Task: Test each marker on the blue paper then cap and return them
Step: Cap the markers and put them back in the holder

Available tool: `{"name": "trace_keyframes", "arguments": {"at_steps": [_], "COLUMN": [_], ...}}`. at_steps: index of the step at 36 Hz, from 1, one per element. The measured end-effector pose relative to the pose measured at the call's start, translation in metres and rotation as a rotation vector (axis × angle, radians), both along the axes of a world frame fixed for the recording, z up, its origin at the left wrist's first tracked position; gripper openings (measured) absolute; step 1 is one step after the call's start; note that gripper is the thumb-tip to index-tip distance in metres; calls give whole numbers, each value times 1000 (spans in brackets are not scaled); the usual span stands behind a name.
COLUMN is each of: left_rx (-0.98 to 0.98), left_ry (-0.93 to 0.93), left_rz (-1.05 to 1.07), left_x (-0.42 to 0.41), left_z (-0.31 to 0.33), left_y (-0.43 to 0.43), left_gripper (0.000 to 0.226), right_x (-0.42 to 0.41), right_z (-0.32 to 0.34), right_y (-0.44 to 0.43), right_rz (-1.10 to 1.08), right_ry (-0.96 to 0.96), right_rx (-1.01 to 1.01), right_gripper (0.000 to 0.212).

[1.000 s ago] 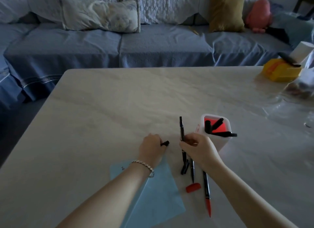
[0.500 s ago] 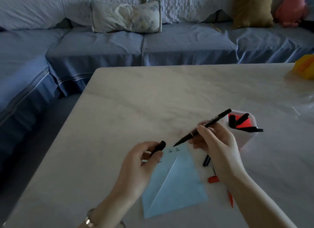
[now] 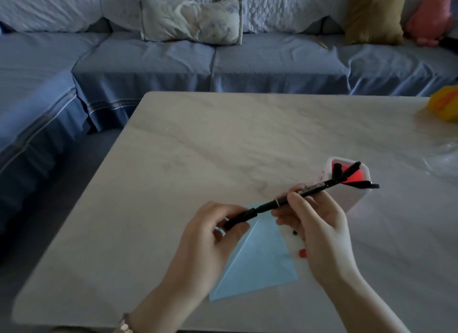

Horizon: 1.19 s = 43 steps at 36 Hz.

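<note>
A black marker [image 3: 304,192] is held level above the table, gripped at mid-barrel by my right hand [image 3: 319,226]. My left hand [image 3: 208,238] pinches the black cap [image 3: 239,218], which sits on the marker's tip end. Under both hands lies the blue paper [image 3: 262,260], creased diagonally. A white holder [image 3: 352,196] with a red inside stands just right of my right hand, with a few black markers [image 3: 359,184] sticking out. A red cap [image 3: 302,253] and a dark marker end [image 3: 294,232] show beside my right hand; other loose markers are hidden.
The pale marble table [image 3: 223,144] ends at its left edge near a blue-covered sofa [image 3: 198,62] with cushions. A yellow object [image 3: 446,104] sits at the far right edge, and clear plastic film [image 3: 443,156] lies in front of it.
The left hand has brought the cap onto the marker's tip; earlier cap and tip were apart above the paper. The marker has swung from upright to nearly level. The view has shifted left.
</note>
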State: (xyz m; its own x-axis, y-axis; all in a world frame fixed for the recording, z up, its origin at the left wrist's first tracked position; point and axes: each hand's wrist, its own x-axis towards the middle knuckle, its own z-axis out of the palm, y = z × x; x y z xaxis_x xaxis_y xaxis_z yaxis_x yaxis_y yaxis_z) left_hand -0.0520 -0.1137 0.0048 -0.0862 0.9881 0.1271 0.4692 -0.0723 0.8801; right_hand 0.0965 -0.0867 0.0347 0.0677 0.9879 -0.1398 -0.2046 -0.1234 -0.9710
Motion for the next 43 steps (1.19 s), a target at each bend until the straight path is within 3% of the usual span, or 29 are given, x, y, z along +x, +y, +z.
{"name": "trace_keyframes", "arguments": {"at_steps": [5, 10, 13, 21, 24, 28, 31, 33, 34, 36, 38, 41, 43], "left_rx": [71, 122, 163, 158, 111, 17, -176, -279, -294, -242, -145, -45, 14], "left_ry": [78, 130, 159, 163, 127, 50, -115, -97, -40, 108, 232, 338, 342], "left_rz": [-38, -79, -90, -53, -17, -43, -103, -104, -88, -42, 13, 14, -48], "left_x": [0, 2, 4, 11, 13, 17, 14, 11, 11, 12, 11, 12, 17], "left_z": [6, 7, 6, 4, 3, 8, 12, 8, 6, 3, 2, 4, 7], "left_y": [-2, -1, 0, -5, -9, -9, -1, 4, 7, 11, 17, 27, 31], "left_gripper": [11, 17, 23, 24, 27, 15, 15, 28, 33, 27, 16, 13, 9], "right_x": [-1, 5, 4, 6, 8, 8, 10, 9, 9, 5, 8, 22, 32], "right_z": [0, -3, -5, -14, -21, -31, -34, -40, -45, -50, -58, -58, -55], "right_y": [-4, -1, -1, -4, -4, -5, -2, 0, 2, 5, 8, 11, 14], "right_rz": [42, 66, 108, 151, 186, 197, 174, 162, 171, 226, 249, 114, 165], "right_ry": [-13, 52, 129, 169, 190, 233, 218, 209, 194, 115, -159, -702, -863], "right_rx": [8, -59, -44, 22, 40, 37, 18, -67, -139, -266, -246, 113, 295], "right_gripper": [16, 17, 7, 8, 7, 50, 31, 14, 16, 24, 27, 10, 26]}}
